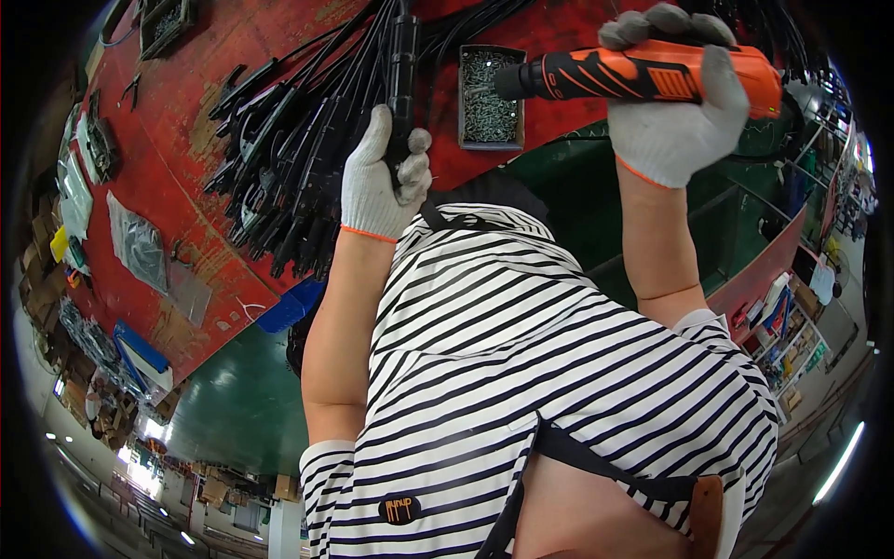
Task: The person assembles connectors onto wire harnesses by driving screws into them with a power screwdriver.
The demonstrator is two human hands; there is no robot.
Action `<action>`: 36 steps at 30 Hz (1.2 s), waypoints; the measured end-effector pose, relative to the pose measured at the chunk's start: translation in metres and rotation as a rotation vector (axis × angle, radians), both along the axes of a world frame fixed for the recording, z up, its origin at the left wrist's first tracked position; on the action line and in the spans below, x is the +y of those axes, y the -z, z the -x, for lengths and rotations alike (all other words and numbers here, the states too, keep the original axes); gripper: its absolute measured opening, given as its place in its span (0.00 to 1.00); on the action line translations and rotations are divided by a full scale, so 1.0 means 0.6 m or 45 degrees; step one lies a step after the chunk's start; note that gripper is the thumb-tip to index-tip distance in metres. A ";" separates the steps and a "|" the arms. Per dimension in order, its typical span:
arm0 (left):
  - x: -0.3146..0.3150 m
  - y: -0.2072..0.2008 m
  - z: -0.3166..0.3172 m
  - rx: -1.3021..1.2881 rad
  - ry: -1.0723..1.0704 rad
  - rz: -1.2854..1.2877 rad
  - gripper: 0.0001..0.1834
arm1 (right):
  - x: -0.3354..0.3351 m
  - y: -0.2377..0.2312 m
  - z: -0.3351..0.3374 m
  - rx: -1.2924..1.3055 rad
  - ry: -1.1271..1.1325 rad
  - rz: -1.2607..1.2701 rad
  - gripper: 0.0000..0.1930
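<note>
My left hand [384,177], in a white knit glove with an orange cuff, is closed around the lower end of a black tube-shaped part [401,70]. The part stands lengthwise, and its top reaches the upper edge of the view. My right hand [680,112], gloved the same way, grips an orange and black cordless screwdriver [643,73]. Its black nose points left, over the right edge of an open box of small screws [490,98]. The screwdriver's tip is apart from the black part in my left hand.
A large pile of black cabled parts [289,168] spreads across the red worktable [177,121] left of my left hand. Farther left lie clear plastic bags [140,244] and a blue tray [291,306] at the table's edge. Another screw box [166,26] sits at the far left.
</note>
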State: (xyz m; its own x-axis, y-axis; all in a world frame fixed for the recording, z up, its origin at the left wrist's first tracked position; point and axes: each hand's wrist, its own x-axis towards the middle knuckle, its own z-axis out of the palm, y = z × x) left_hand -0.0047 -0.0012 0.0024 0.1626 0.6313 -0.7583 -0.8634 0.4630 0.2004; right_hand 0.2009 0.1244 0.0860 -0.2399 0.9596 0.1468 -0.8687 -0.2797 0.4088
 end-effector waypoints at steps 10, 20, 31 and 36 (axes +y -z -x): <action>-0.001 -0.010 -0.009 0.019 0.020 -0.070 0.24 | -0.026 -0.044 0.027 -1.011 0.229 -0.184 0.13; -0.003 -0.021 -0.014 0.118 0.079 -0.064 0.22 | -0.008 -0.010 0.076 -0.167 0.006 -0.283 0.13; 0.000 -0.025 -0.014 0.132 0.098 -0.069 0.21 | 0.001 0.011 0.080 -0.241 0.107 -0.363 0.14; 0.001 -0.026 -0.015 0.163 0.101 -0.025 0.21 | -0.008 0.011 0.085 -0.176 0.047 -0.369 0.15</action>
State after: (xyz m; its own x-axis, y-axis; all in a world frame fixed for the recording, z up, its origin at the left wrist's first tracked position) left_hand 0.0041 -0.0008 0.0180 0.1155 0.6353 -0.7636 -0.7909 0.5239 0.3163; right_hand 0.1501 0.1199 0.0796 -0.2427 0.8909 0.3839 -0.9221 -0.3348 0.1941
